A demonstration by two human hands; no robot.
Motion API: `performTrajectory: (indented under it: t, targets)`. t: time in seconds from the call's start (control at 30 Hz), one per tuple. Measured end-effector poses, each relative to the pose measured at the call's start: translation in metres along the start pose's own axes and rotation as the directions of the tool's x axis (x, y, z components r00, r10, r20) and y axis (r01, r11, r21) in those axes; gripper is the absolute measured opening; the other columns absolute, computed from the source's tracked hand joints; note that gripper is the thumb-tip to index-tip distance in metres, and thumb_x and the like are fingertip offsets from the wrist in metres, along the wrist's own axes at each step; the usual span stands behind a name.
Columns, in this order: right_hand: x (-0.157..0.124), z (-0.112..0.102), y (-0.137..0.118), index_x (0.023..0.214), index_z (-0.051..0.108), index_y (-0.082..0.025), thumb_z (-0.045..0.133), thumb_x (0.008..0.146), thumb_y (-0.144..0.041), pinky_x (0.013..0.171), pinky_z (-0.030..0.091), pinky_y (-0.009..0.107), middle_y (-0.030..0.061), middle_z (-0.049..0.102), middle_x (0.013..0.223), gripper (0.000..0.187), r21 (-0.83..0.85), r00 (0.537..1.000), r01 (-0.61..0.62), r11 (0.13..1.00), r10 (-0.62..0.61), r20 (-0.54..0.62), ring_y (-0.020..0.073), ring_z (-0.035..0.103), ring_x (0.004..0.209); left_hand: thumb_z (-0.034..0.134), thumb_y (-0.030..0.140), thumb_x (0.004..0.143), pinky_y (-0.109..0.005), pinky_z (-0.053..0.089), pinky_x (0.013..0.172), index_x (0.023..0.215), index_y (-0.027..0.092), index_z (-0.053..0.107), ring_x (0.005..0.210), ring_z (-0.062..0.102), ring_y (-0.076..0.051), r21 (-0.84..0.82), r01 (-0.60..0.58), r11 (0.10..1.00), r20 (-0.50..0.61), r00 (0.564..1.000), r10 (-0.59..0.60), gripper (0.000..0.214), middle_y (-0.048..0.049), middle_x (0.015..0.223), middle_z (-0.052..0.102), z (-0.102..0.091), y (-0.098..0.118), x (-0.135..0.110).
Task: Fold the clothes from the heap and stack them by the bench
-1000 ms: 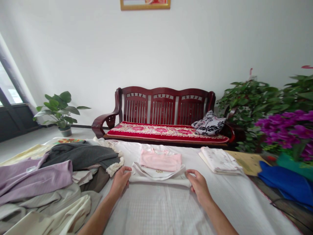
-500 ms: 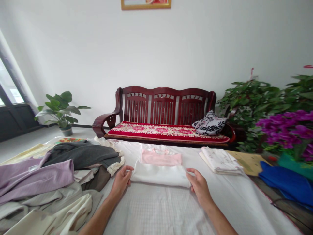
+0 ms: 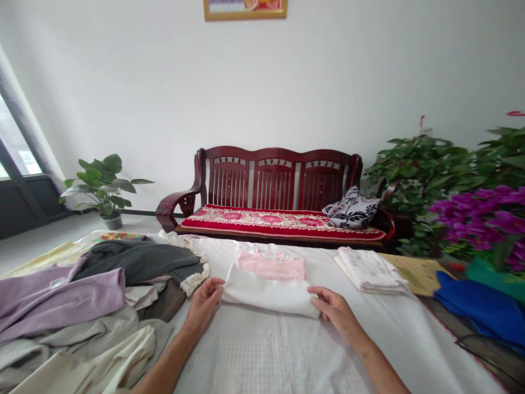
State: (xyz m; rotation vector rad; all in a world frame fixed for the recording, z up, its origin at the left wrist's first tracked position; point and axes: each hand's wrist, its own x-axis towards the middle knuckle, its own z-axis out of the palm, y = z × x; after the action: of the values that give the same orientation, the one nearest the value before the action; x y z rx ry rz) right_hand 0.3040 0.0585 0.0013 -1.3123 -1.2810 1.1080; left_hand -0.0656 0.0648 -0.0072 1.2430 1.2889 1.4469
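Note:
A small pink and white shirt (image 3: pixel 270 295) lies partly folded on the white sheet, its pink neck end pointing away from me and its white lower part turned up over it. At the left end of the folded white part, my left hand (image 3: pixel 208 300) pinches the cloth between thumb and fingers. My right hand (image 3: pixel 331 306) grips the opposite end the same way. The white fold sags a little between the two hands. Some fingertips are hidden behind the cloth.
Loose clothes (image 3: pixel 61 306) are heaped on the left. Folded white cloths (image 3: pixel 369 269) sit to the right, near a blue cloth (image 3: pixel 478 306) and purple flowers (image 3: pixel 484 213). Behind the white-covered table (image 3: pixel 266 355) stands a wooden bench (image 3: pixel 273 180) with a cushion (image 3: pixel 353 208).
The folded white part has shifted and its left upper corner is raised. My right hand has moved slightly inward to the left. My left hand has hardly moved.

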Motion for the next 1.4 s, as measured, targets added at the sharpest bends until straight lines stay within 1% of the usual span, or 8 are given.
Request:
performTrajectory:
  t: [0.2, 0.33, 0.63, 0.83, 0.97, 1.07, 1.17, 1.4]
  targets:
    - [-0.003, -0.007, -0.006, 0.103, 0.075, -0.016, 0.072, 0.070, -0.044, 0.051, 0.033, 0.023, -0.0021, 0.056, 0.060, 0.044, 0.078, 0.998, 0.053, 0.996, -0.050, -0.043, 0.0098, 0.044, 0.052, 0.054, 0.046, 0.079, -0.021, 0.033, 0.049, 0.108, 0.013, 0.064, 0.047, 0.042, -0.011, 0.052, -0.037, 0.998, -0.050, 0.998, 0.040, 0.045, 0.0069, 0.050, 0.049, -0.006, -0.001, 0.001]
    - [-0.004, -0.004, -0.010, 0.106, 0.076, -0.017, 0.077, 0.062, -0.037, 0.064, 0.046, 0.027, 0.0046, 0.071, 0.083, 0.048, 0.027, 0.995, 0.013, 1.000, -0.016, 0.095, 0.0176, 0.061, 0.072, 0.062, 0.053, 0.077, -0.022, 0.035, 0.053, 0.118, 0.012, 0.064, 0.053, 0.047, -0.012, 0.094, -0.042, 0.995, 0.069, 0.997, 0.036, 0.058, 0.0059, 0.056, 0.051, -0.009, 0.003, 0.001]
    - [0.002, -0.004, -0.011, 0.091, 0.077, -0.017, 0.067, 0.065, -0.036, 0.068, 0.047, 0.030, 0.0050, 0.071, 0.081, 0.034, -0.260, 0.982, 0.186, 0.948, -0.185, 0.027, 0.0197, 0.060, 0.072, 0.071, 0.051, 0.073, -0.025, 0.042, 0.065, 0.096, 0.016, 0.071, 0.070, 0.054, -0.014, -0.029, -0.099, 0.995, -0.016, 0.995, 0.099, 0.042, -0.0017, 0.079, 0.064, -0.006, -0.001, 0.000]
    - [0.005, -0.006, -0.005, 0.080, 0.075, -0.019, 0.064, 0.072, -0.037, 0.066, 0.046, 0.029, 0.0031, 0.062, 0.077, 0.023, -0.454, 0.960, 0.262, 0.852, -0.279, 0.030, 0.0185, 0.059, 0.071, 0.070, 0.041, 0.068, -0.026, 0.041, 0.062, 0.108, 0.014, 0.072, 0.063, 0.050, -0.014, 0.252, -0.151, 0.956, 0.117, 0.985, 0.125, 0.048, 0.0016, 0.068, 0.058, -0.012, -0.005, 0.004]
    - [0.003, -0.005, -0.012, 0.084, 0.073, -0.020, 0.066, 0.074, -0.040, 0.082, 0.047, 0.032, 0.0105, 0.065, 0.110, 0.023, -0.372, 0.936, 0.332, 0.867, -0.352, 0.013, 0.0242, 0.061, 0.099, 0.062, 0.038, 0.075, -0.030, 0.045, 0.068, 0.091, 0.018, 0.073, 0.068, 0.055, -0.018, 0.486, -0.243, 0.840, 0.133, 0.970, 0.204, 0.028, -0.0009, 0.070, 0.059, -0.020, -0.004, 0.008]
    - [-0.001, -0.004, -0.016, 0.088, 0.071, -0.020, 0.063, 0.080, -0.045, 0.078, 0.047, 0.031, 0.0085, 0.068, 0.097, 0.028, -0.271, 0.960, 0.280, 0.921, -0.272, 0.069, 0.0222, 0.061, 0.089, 0.060, 0.039, 0.079, -0.036, 0.047, 0.082, 0.081, 0.021, 0.068, 0.088, 0.060, -0.024, 0.569, -0.334, 0.751, 0.146, 0.941, 0.307, 0.020, -0.0060, 0.088, 0.065, -0.019, 0.001, 0.014]
    - [0.001, -0.002, -0.015, 0.088, 0.067, -0.020, 0.059, 0.083, -0.051, 0.062, 0.042, 0.027, 0.0007, 0.059, 0.069, 0.033, -0.189, 0.979, 0.202, 0.961, -0.195, 0.051, 0.0166, 0.054, 0.067, 0.054, 0.042, 0.084, -0.035, 0.047, 0.087, 0.088, 0.022, 0.063, 0.096, 0.061, -0.024, 0.492, -0.366, 0.790, 0.129, 0.928, 0.349, 0.022, -0.0062, 0.098, 0.066, -0.008, 0.006, 0.023]
    - [0.036, 0.007, -0.008, 0.090, 0.065, -0.019, 0.067, 0.073, -0.050, 0.058, 0.039, 0.025, -0.0023, 0.056, 0.065, 0.035, -0.019, 0.968, 0.203, 0.979, -0.204, -0.147, 0.0152, 0.052, 0.062, 0.050, 0.045, 0.084, -0.024, 0.036, 0.056, 0.089, 0.022, 0.055, 0.058, 0.045, -0.013, 0.326, -0.278, 0.904, 0.014, 0.957, 0.290, 0.024, 0.0067, 0.063, 0.043, 0.026, 0.004, 0.061]
